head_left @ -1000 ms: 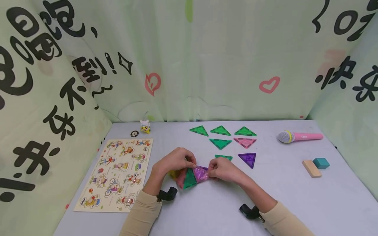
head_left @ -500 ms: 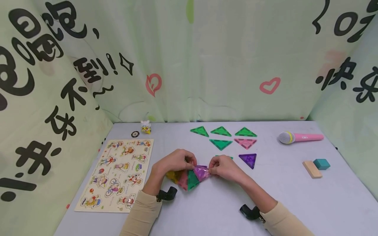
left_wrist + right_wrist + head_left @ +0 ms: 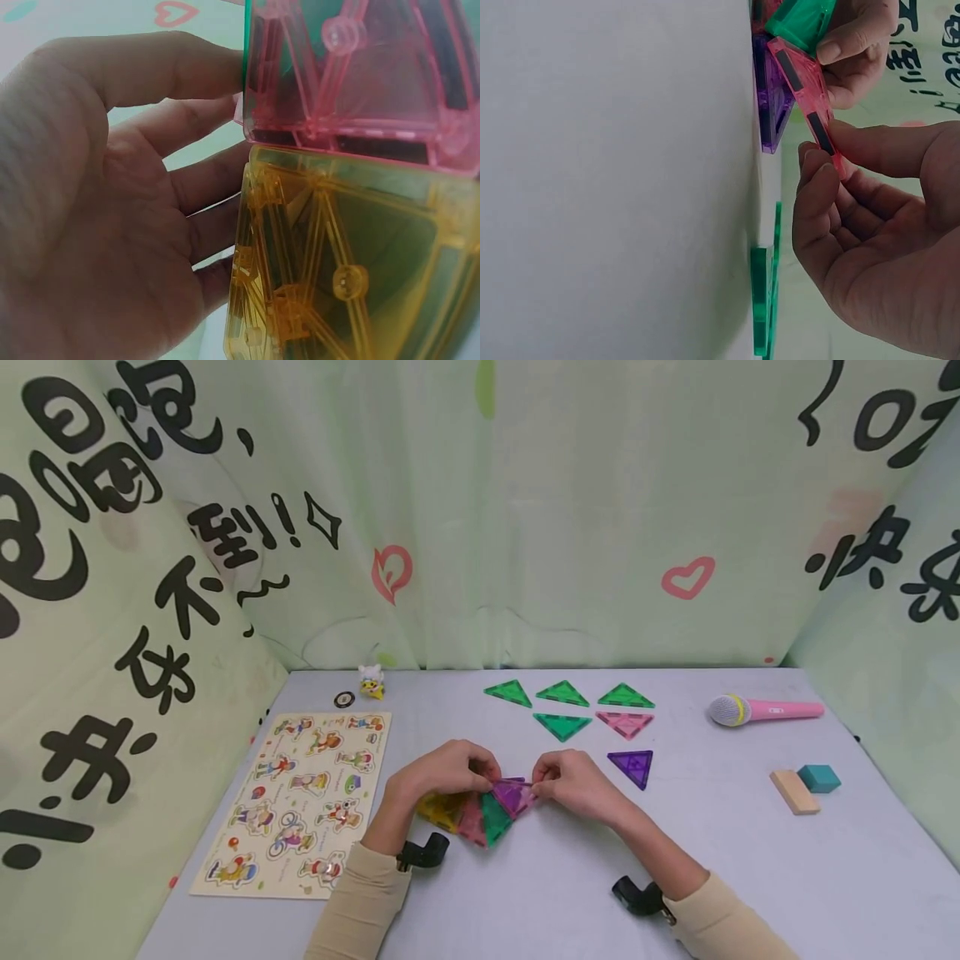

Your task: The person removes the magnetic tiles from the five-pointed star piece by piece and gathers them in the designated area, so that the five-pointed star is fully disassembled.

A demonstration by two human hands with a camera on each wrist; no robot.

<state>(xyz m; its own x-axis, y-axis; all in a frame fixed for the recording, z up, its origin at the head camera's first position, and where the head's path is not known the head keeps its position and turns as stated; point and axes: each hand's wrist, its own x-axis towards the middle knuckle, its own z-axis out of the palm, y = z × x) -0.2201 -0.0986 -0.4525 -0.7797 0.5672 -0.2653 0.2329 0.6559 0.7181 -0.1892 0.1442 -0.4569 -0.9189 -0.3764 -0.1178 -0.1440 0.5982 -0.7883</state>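
My left hand (image 3: 450, 772) pinches the top of a joined cluster of triangular magnetic tiles. The cluster has a yellow tile (image 3: 337, 262), a pink tile (image 3: 382, 90) and a green tile (image 3: 496, 818); its lower side leans toward me. At its right, my right hand (image 3: 885, 225) holds the tip of another pink tile (image 3: 802, 79) between thumb and fingers. That tile's other end meets the green tile near the left thumb. A purple tile (image 3: 769, 97) sits right behind it in the right wrist view. The left fingertips are partly hidden behind the tiles in the left wrist view.
Beyond the hands lie several loose green tiles (image 3: 562, 727), a pink tile (image 3: 626, 724) and a purple tile (image 3: 632, 767). A picture board (image 3: 300, 806) is at left, near a small figurine (image 3: 371, 682). A pink microphone (image 3: 783, 709) and two blocks (image 3: 795, 792) are at right.
The cluster has turned slightly, so more of its yellow part shows. The right-hand tile has tilted to a different angle. Both hands keep their grips and have barely moved.
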